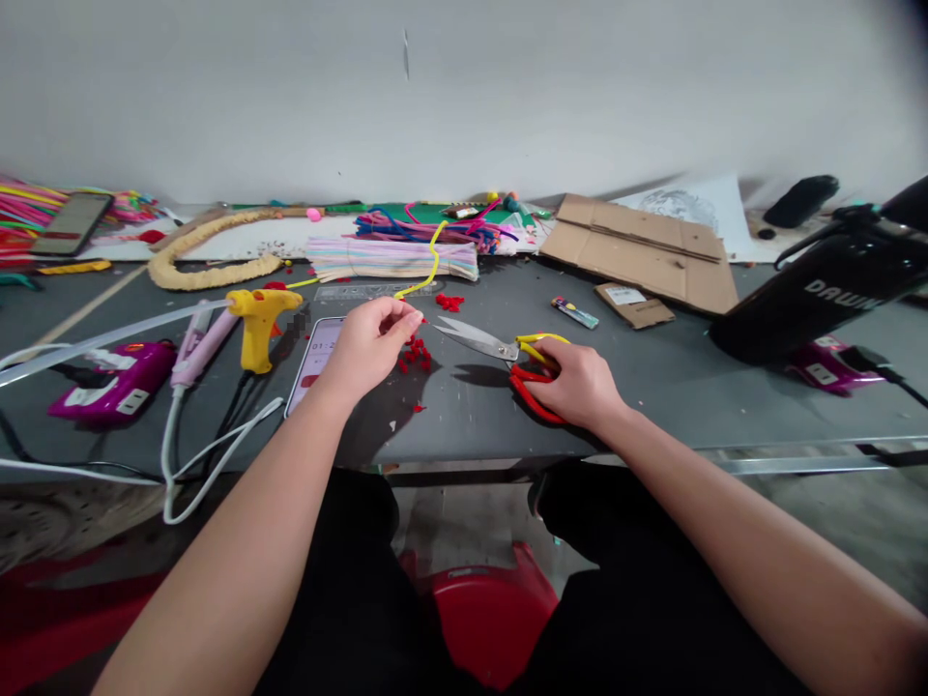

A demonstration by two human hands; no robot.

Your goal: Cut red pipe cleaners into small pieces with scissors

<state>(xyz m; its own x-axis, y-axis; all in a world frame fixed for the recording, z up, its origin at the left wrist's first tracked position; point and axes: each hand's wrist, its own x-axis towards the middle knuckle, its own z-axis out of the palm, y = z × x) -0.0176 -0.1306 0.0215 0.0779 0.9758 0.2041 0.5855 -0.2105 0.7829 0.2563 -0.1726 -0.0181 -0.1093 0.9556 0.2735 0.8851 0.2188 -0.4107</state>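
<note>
My right hand (576, 382) is closed round the red and yellow handles of a pair of scissors (478, 340). Their steel blades point left, low over the grey table (652, 387). My left hand (369, 343) pinches something small between thumb and fingertips; I cannot make out what. Just under it lies a small heap of red cut pieces (415, 356). A yellow pipe cleaner (429, 261) curves from near my left fingertips up over a bundle of pale striped pipe cleaners (391, 258).
A phone (315, 360) lies under my left wrist. A yellow glue gun (259, 324), a pink glue gun (207, 340) and white cables sit left, beside a magenta device (116, 384). Cardboard (638, 249) and a black bottle (812, 295) are on the right.
</note>
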